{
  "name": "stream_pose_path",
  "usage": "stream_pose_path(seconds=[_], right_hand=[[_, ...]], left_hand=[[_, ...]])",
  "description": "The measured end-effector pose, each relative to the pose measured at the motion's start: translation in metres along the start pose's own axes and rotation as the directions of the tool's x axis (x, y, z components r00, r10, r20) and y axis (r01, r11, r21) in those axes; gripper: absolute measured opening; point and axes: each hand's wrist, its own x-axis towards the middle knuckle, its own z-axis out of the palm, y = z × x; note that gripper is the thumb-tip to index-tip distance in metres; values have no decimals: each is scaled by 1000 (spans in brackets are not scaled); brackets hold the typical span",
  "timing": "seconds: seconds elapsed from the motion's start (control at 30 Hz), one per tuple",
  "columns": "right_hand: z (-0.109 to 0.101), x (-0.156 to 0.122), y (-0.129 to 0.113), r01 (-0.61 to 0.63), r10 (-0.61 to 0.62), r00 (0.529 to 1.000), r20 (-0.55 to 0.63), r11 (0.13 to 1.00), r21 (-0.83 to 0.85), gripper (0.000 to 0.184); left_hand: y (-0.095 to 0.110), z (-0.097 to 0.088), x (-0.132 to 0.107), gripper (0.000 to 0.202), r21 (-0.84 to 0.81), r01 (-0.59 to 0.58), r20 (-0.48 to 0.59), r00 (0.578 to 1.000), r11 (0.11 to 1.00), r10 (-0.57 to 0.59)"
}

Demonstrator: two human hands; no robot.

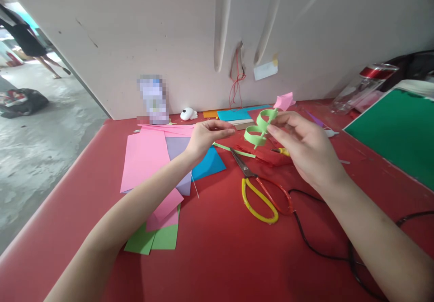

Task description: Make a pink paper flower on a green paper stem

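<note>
Green paper spiral [259, 131] — in right hand [305, 153], over scissors [261, 194]

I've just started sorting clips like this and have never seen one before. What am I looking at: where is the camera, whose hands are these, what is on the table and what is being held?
There is no machine here. One camera sits on a person's head and looks down at their own bare hands, so both arms come in from the bottom. The right hand pinches a curled green paper strip with a pink paper piece at its top. The left hand hovers beside it, fingertips pinched together. On the red table lie scissors, pink paper sheets, blue paper, green paper and a black cable.
</note>
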Motion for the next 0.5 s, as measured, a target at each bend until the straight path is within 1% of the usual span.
stream_pose_path(seconds=[0.13, 0.23, 0.3, 0.37, 0.5], right_hand=[[-1, 1, 2, 2, -2, 1000, 16, 1000, 10, 8], [-1, 1, 3, -24, 24, 1000, 4, 997, 75, 9], [0, 1, 3, -53, 53, 999, 3, 991, 122, 9], [0, 1, 1, -75, 76, 997, -3, 985, 153, 7], [1, 0, -1, -90, 95, 995, -14, 976, 197, 7]], left_hand=[[0, 1, 1, 17, -8, 20, -10, 1000, 1000, -20], [1, 3, 1, 13, -11, 53, -18, 998, 999, -53], [3, 4, 1, 17, -4, 82, -13, 997, 997, -82], [4, 5, 1, 18, 4, 109, 9, 994, 994, -109], [1, 3, -1, 10, 26, 138, 76, 987, 990, -140]])
